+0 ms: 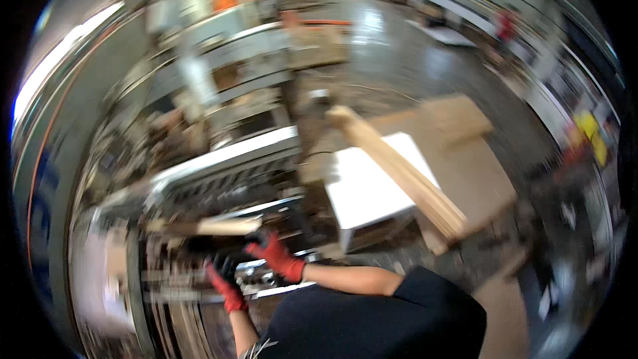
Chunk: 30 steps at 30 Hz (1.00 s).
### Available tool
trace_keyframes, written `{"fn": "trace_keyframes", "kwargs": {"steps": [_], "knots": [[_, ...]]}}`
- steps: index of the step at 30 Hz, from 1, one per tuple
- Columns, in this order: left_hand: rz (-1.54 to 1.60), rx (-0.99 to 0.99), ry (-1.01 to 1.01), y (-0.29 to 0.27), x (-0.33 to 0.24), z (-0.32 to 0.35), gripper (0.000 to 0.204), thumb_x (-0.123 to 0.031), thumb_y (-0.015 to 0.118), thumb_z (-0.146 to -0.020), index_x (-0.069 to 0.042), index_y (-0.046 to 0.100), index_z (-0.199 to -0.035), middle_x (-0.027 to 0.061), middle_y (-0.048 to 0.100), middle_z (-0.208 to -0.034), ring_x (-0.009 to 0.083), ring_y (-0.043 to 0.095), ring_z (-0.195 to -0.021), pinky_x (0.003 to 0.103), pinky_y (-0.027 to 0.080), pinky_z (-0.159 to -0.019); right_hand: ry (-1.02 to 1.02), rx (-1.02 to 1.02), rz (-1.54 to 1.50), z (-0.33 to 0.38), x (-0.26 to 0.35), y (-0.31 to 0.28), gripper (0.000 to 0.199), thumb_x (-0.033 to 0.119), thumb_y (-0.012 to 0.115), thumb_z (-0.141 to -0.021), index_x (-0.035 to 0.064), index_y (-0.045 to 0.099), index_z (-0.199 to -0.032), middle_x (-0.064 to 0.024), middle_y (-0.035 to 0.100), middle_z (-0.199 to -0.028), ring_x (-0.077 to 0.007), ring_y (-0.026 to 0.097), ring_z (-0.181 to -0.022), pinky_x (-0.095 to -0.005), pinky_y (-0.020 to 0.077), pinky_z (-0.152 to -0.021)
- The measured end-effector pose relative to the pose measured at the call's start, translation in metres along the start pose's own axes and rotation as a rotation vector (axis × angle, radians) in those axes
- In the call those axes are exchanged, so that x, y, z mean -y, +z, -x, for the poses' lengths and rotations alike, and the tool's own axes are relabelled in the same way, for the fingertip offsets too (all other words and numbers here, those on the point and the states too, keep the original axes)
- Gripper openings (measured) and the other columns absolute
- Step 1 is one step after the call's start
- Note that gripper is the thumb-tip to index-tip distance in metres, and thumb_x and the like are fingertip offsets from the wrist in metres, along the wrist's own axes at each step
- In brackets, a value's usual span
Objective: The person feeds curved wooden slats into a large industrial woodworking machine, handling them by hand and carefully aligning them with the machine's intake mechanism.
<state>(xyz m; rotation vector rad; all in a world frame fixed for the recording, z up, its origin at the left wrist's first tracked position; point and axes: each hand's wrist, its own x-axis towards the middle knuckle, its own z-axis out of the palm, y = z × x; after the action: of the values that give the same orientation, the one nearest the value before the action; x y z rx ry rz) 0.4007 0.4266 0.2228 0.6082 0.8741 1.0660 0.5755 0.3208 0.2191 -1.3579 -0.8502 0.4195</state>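
Evidently, the work lies at the machine (pixel 232 187) ahead of the person; a pale wood strip (pixel 229 227) rests on it, just beyond both gloved hands; the right hand (pixel 276 256) is near the strip's right end, though blur leaves contact undecided; the left hand (pixel 226 284) is lower and further left, above the metal parts; finger state cannot be told for either hand, and no held object can be made out.

For sound handling, in my judgement, the strip should be taken by its near end, fingers kept on the wood and clear of gaps in the machine; the left hand would serve best as a steadying support; loose glove fingertips could snag, so slow, level movement is advised; the long boards (pixel 407 174) lying across the white table (pixel 359 194) are well apart and need no attention.
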Motion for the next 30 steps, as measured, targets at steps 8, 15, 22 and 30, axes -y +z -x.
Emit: {"fn": "trace_keyframes", "kwargs": {"steps": [8,15,22,30], "knots": [[-0.198,0.369,-0.056,-0.06,0.021,-0.072,0.05,-0.044,0.048,-0.099,-0.007,0.048,-0.133,0.0097,0.057,-0.117,0.0245,0.058,-0.098,0.037,0.051,-0.083,-0.005,0.498,0.086,0.044,0.061,-0.045,0.047,0.036,0.073,-0.08,0.0033,0.065,-0.111,-0.0183,0.069,-0.109,-0.0333,0.065,-0.104,-0.0413,0.0493,-0.09],[-0.334,0.199,0.022,-0.044,0.007,0.02,0.056,-0.043,0.045,-0.1,-0.002,0.044,-0.139,0.0124,0.055,-0.125,0.0262,0.058,-0.099,0.037,0.051,-0.084,-0.088,0.588,0.348,0.047,0.058,-0.043,0.053,0.038,0.072,-0.071,0.0022,0.065,-0.11,-0.0213,0.067,-0.102,-0.0397,0.063,-0.101,-0.0501,0.0495,-0.085],[-0.379,0.184,0.043,-0.048,-0.002,0.037,0.057,-0.043,0.045,-0.1,-0.002,0.044,-0.139,0.0132,0.053,-0.129,0.0259,0.058,-0.099,0.038,0.051,-0.084,-0.126,0.979,0.538,0.084,0.022,-0.029,0.067,0.04,0.074,-0.07,0.0007,0.059,-0.123,-0.024,0.066,-0.111,-0.0392,0.063,-0.105,-0.048,0.0494,-0.089],[-0.351,0.227,0.089,-0.071,-0.012,0.042,0.057,-0.042,0.045,-0.1,-0.001,0.044,-0.14,0.0142,0.051,-0.134,0.0256,0.058,-0.098,0.039,0.052,-0.085,-0.091,0.632,0.766,0.105,0.027,-0.071,0.059,0.036,0.073,-0.068,0.0046,0.062,-0.116,-0.0174,0.065,-0.1,-0.0362,0.063,-0.097,-0.0449,0.0505,-0.084]]}}
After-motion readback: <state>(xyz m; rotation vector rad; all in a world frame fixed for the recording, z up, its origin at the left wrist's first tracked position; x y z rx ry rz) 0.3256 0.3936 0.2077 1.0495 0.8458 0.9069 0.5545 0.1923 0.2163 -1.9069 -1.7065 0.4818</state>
